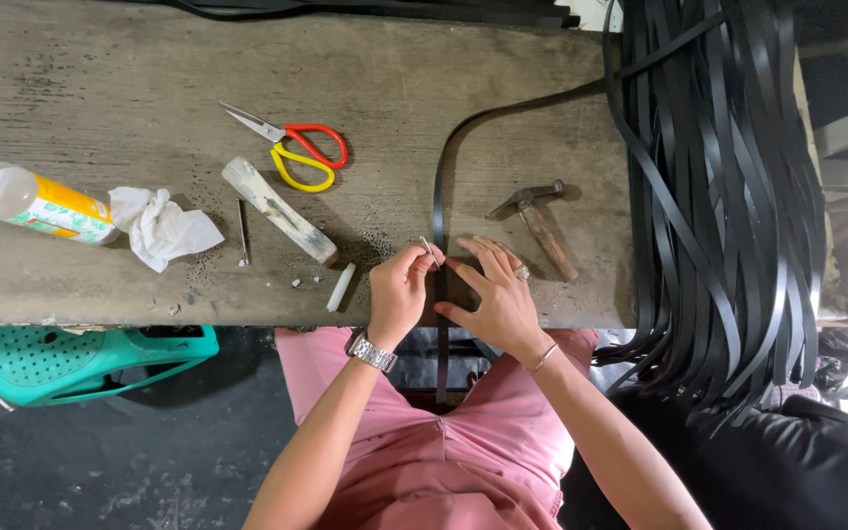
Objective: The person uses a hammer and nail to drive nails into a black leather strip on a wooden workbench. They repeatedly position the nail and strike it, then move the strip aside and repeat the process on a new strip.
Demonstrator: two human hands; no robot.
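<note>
A long black strip (441,196) runs from the pile at the right, curves across the wooden bench (130,98) and hangs over its front edge between my hands. My left hand (399,290), with a metal watch on the wrist, pinches a small thin metal piece (428,247) upright against the strip. My right hand (496,294), wearing a ring and a bangle, lies flat with spread fingers and presses the strip onto the bench.
A hammer (540,224) lies just right of my hands. Red-and-yellow scissors (296,149), a wooden block (280,211), a nail-like tool (243,233), white chalk (341,288), crumpled tissue (162,228) and a lying bottle (36,204) sit to the left. Many black strips (728,196) drape at right. A green stool (90,358) stands below.
</note>
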